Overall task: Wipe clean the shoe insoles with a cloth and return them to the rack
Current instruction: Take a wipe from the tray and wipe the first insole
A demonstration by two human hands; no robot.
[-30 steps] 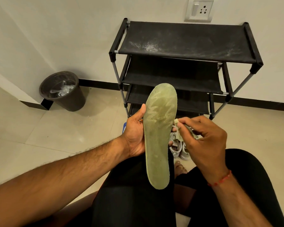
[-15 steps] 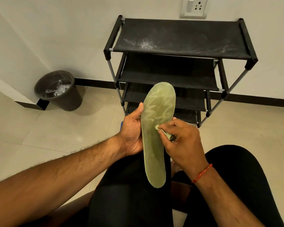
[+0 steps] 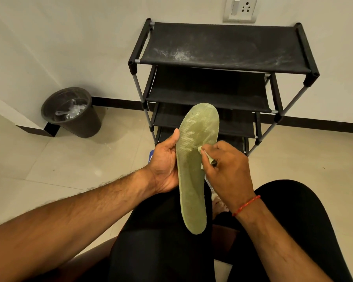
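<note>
A long green insole (image 3: 194, 169) stands upright over my lap, toe end up. My left hand (image 3: 164, 165) grips its left edge, thumb along the front and fingers hidden behind. My right hand (image 3: 226, 169) pinches a small pale green cloth (image 3: 206, 157) and presses it against the insole's right side near the middle. Behind them the black shoe rack (image 3: 222, 47) stands against the wall, its fabric shelves bare and the top one dusty.
A dark waste bin (image 3: 71, 112) with clear plastic inside sits at the wall corner to the left. A wall socket (image 3: 240, 9) is above the rack. A bit of a blue thing (image 3: 151, 156) shows behind my left hand. My black-clad knees fill the foreground.
My right hand brought the cloth from the insole's right edge onto its face. Since half a second ago it has stayed near the insole's middle.
</note>
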